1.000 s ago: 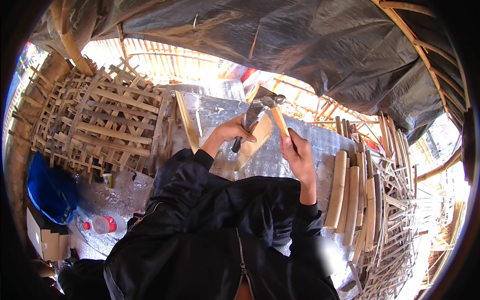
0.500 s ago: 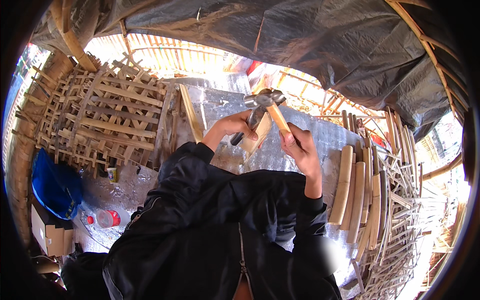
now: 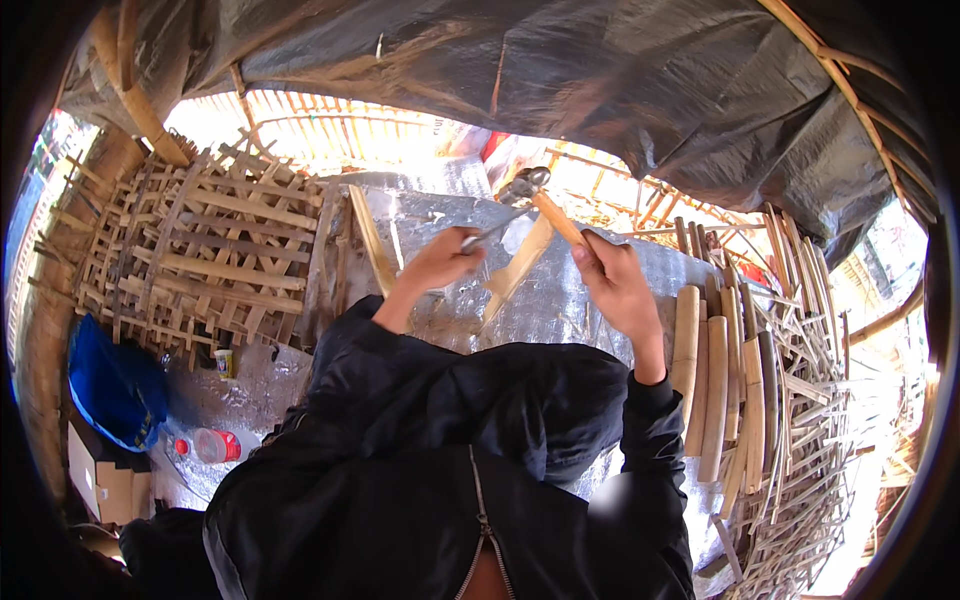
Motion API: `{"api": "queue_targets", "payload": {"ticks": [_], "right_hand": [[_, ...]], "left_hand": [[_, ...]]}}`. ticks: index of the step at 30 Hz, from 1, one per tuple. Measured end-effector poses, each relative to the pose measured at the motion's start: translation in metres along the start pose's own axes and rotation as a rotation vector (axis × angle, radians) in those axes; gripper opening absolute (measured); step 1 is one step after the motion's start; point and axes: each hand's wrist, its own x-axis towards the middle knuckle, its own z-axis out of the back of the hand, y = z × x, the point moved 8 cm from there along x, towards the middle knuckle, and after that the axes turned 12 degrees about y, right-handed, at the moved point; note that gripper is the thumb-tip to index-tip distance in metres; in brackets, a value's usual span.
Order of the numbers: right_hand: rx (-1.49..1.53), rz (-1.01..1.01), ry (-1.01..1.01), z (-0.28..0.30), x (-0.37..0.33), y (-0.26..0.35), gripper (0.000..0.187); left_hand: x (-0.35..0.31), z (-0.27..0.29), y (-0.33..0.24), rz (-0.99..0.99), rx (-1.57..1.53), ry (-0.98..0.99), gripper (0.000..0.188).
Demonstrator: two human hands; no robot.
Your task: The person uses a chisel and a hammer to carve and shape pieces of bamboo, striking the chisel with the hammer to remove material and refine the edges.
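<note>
Farthest left of the left hand, a blue, rounded bag is seen, with a brown cardboard box placed below it. Nearer to that hand, a clear plastic bottle with a red cap and red label is laid on its side, and a small yellow-and-white cup is set above it. Over these, still left of the hand, tan bamboo lattice panels are heaped. Just beside the left hand, a long, pale bamboo strip is slanted.

The left hand, slightly blurred, is closed on a slim, grey metal tool, which is pointed up and to the right. Between the two hands, a flat, pale wooden piece is held at a tilt over a silvery sheet; what supports it cannot be told. By the right hand, a hammer with a dark metal head and a yellow-brown wooden handle is gripped, its head raised up and left of the fingers.

Right of that hand, split, tan bamboo lengths are laid side by side, and thin, greyish bamboo strips are piled beyond them.
</note>
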Motion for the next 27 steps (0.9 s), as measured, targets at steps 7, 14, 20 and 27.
{"api": "queue_targets", "payload": {"ticks": [7,14,20,27], "right_hand": [[0.059,0.015,-0.034,0.006,0.004,-0.003,0.031],[0.124,0.081,0.000,-0.012,0.017,0.009,0.028],[0.115,0.118,0.042,-0.019,0.028,0.013,0.027],[0.137,0.073,0.036,-0.028,0.031,-0.006,0.023]], "left_hand": [[-0.095,0.066,-0.074,0.264,0.108,-0.035,0.044],[-0.077,0.079,-0.182,0.015,0.746,-0.091,0.046],[-0.044,0.076,-0.200,0.143,0.998,0.211,0.037],[-0.030,0.092,-0.182,0.239,0.966,0.220,0.045]]}}
